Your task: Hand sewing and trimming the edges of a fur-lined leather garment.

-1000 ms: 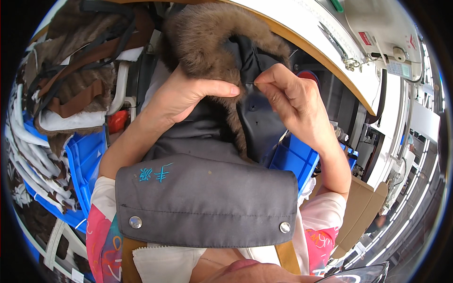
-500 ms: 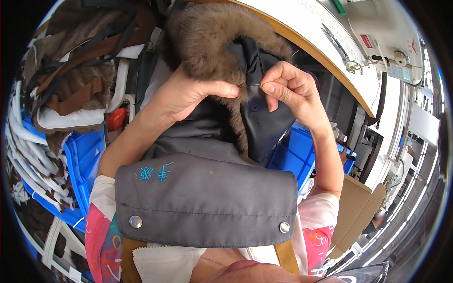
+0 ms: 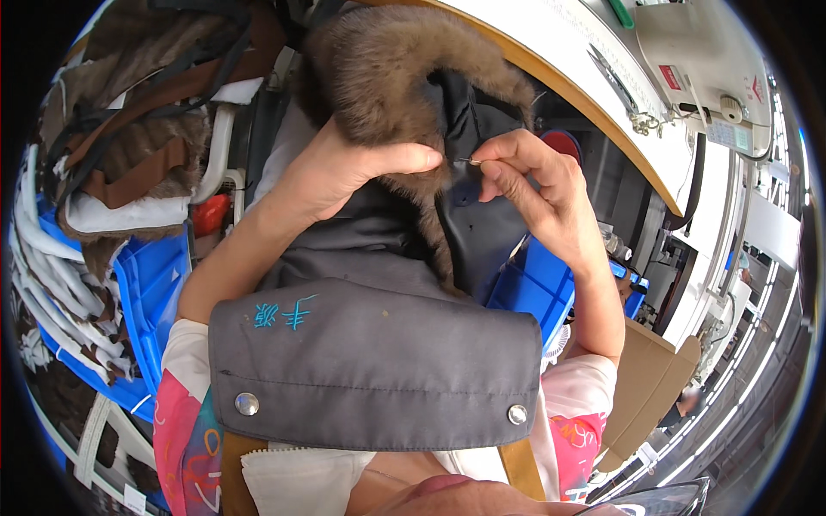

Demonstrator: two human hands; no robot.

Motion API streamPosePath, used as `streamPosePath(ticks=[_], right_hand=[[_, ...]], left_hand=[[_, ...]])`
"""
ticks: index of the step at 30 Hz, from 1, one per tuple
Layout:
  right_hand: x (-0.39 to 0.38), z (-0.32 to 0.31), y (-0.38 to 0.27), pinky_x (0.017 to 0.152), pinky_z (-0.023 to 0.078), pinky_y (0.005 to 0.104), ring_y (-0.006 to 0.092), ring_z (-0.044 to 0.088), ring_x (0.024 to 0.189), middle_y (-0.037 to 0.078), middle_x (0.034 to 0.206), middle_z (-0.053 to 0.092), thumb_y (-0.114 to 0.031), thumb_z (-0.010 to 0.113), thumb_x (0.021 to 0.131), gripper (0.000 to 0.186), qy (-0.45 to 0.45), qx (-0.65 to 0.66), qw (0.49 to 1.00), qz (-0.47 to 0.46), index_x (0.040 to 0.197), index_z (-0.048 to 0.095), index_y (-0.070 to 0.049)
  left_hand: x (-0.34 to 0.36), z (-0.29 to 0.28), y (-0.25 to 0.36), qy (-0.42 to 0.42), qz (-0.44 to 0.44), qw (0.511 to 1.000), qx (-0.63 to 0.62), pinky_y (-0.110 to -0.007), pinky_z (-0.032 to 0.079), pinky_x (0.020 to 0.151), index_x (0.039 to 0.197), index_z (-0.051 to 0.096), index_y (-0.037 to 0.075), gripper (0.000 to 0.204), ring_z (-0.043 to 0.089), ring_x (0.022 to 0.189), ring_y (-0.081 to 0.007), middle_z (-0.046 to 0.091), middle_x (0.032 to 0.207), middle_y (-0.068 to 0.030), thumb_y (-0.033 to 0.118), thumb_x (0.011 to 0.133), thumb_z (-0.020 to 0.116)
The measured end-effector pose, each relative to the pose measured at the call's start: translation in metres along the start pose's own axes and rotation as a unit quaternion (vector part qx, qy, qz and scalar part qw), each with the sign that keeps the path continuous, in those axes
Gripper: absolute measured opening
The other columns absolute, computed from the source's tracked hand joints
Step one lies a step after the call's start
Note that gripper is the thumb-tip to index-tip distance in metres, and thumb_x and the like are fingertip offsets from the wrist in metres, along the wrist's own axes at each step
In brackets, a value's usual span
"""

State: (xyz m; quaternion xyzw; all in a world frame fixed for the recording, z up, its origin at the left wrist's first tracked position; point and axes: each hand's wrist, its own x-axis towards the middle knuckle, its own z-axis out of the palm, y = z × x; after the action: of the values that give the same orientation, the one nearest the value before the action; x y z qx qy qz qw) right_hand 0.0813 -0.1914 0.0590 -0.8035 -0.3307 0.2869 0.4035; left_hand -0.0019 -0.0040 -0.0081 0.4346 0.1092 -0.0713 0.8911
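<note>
A brown fur piece (image 3: 379, 77) with a smooth black lining (image 3: 482, 225) lies over my lap. My left hand (image 3: 353, 175) is closed round the fur, its thumb stretched along the fur's edge and its fingers hidden behind. To the right, just off the lining, my right hand (image 3: 535, 176) pinches a thin needle (image 3: 465, 161) between thumb and forefinger. The needle points left toward the seam between fur and lining. Whether its tip is in the material I cannot tell. A grey apron (image 3: 370, 344) covers my chest.
Fur pieces with brown straps (image 3: 163, 172) and a blue crate (image 3: 142, 292) are at the left. Another blue bin (image 3: 538, 279) stands under my right forearm. Scissors (image 3: 613, 73) lie on the white table (image 3: 568, 43), beside a sewing machine (image 3: 705, 60). A cardboard box (image 3: 650, 378) is at the right.
My right hand has shifted slightly lower, and more of the needle shows beyond its fingertips. The left hand keeps its hold with its thumb a little further right.
</note>
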Motion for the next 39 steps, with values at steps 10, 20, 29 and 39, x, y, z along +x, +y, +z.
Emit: streamPosePath(ticks=[10,20,29,39], right_hand=[[0.004,0.002,0.021,0.058,0.043,0.0215,0.0073,0.054,0.06,0.003,0.064,0.056,-0.004,0.052,0.087,0.005,-0.043,0.198,0.979,0.021,0.087,0.054,0.001],[0.002,0.001,0.026,0.064,0.043,0.0199,0.0063,0.053,0.07,0.0,0.077,0.058,-0.008,0.061,0.085,0.009,-0.002,0.221,0.975,0.014,0.088,0.057,0.0],[-0.001,0.007,0.032,0.066,0.039,0.0203,0.0075,0.05,0.071,0.0,0.074,0.055,-0.011,0.062,0.083,0.009,0.026,0.328,0.94,0.083,0.083,0.057,-0.003],[-0.001,-0.003,0.025,0.067,0.043,0.0206,0.0067,0.052,0.07,0.002,0.075,0.059,-0.009,0.063,0.082,0.01,-0.007,0.296,0.951,0.088,0.086,0.06,0.0]], left_hand=[[0.002,-0.006,-0.008,-0.028,0.012,0.999,-0.032,-0.028,0.05,0.077,0.102,0.057,-0.001,0.035,0.061,0.084,-0.015,0.062,0.089,-0.0069,-0.002,0.069,0.07],[0.003,-0.003,-0.005,-0.047,0.016,0.999,-0.014,-0.027,0.05,0.078,0.113,0.05,-0.001,0.049,0.059,0.087,-0.0128,0.059,0.095,-0.0052,-0.003,0.069,0.071],[0.004,-0.003,-0.014,-0.05,0.036,0.997,-0.044,-0.026,0.05,0.079,0.118,0.045,0.0,0.058,0.057,0.091,-0.0125,0.055,0.1,-0.0041,-0.006,0.067,0.072],[0.002,-0.003,-0.01,-0.051,0.003,0.998,-0.025,-0.026,0.049,0.08,0.119,0.044,0.0,0.059,0.055,0.095,-0.0126,0.054,0.102,-0.0042,-0.006,0.067,0.071]])
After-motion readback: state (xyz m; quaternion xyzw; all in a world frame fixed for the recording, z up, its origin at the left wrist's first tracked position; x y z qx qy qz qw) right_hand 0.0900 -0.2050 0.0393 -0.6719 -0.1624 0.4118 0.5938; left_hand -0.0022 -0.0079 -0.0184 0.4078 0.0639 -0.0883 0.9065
